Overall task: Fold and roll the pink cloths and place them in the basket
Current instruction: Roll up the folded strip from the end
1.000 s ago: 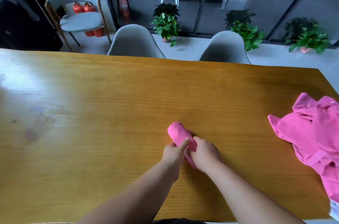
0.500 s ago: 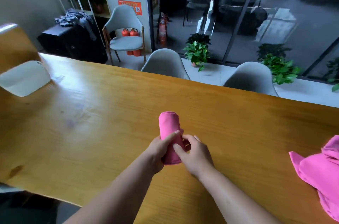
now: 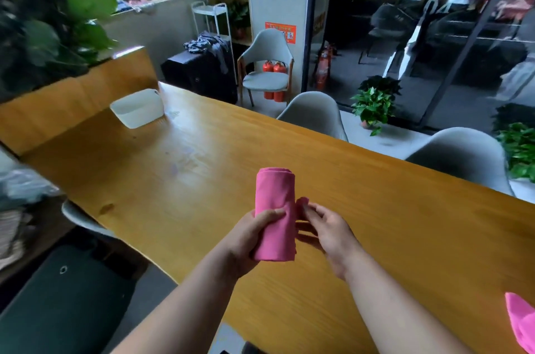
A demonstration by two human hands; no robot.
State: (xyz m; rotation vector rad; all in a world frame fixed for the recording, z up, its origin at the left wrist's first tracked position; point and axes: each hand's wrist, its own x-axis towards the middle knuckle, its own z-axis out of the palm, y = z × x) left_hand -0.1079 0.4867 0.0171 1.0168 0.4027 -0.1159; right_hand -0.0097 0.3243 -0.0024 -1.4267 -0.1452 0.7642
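Note:
A rolled pink cloth (image 3: 275,209) stands nearly upright above the wooden table (image 3: 376,223), lifted off it. My left hand (image 3: 249,237) grips its lower half, thumb across the front. My right hand (image 3: 327,229) is beside the roll on its right, fingers loosely spread, fingertips touching a small pink corner at the roll's edge. A white basket (image 3: 139,110) sits at the table's far left end. The edge of the loose pink cloth pile (image 3: 521,321) shows at the bottom right.
Two grey chairs (image 3: 315,113) stand along the table's far side, another grey chair (image 3: 84,220) at the near left. A wooden partition (image 3: 72,96) with large plants rises behind the basket. Potted plants and fire extinguishers stand on the floor beyond.
The roll has been lifted from the table and turned upright in my left hand. My view has swung left, bringing the basket into sight and the cloth pile nearly out of it.

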